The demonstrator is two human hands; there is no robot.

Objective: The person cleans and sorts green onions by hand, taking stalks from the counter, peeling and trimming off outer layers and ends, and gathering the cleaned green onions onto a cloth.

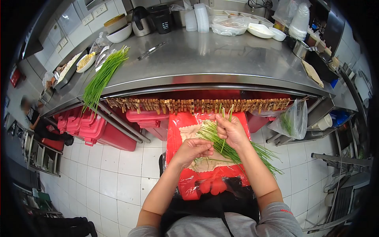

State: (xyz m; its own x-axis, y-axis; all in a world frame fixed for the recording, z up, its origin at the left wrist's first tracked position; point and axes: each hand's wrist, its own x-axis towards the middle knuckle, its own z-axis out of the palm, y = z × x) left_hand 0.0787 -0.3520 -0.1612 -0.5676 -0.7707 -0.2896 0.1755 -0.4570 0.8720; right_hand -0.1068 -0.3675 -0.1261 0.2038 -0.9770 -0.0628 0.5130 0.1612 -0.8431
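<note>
My right hand [230, 130] is closed around a few green stalks, their pale ends pointing up between thumb and fingers. Lower and to the left, my left hand [194, 151] has thumb and fingertips pressed together at the edge of the bunch; what it pinches, if anything, is too small to name. Under both hands a bunch of long green stalks [258, 152] lies across a beige cloth [189, 132] on a red plastic sheet [174, 138] over my lap. The bunch's pale ends face up and left, and its green tips hang off to the right.
Another green bunch [104, 75] overhangs the left of the steel counter [173, 59], near a pen [151, 50]. Wooden clips [193, 106] line a rail beneath. A plastic bag [294, 120] hangs right. Red bins [100, 130] stand below. A person [33, 118] is at far left.
</note>
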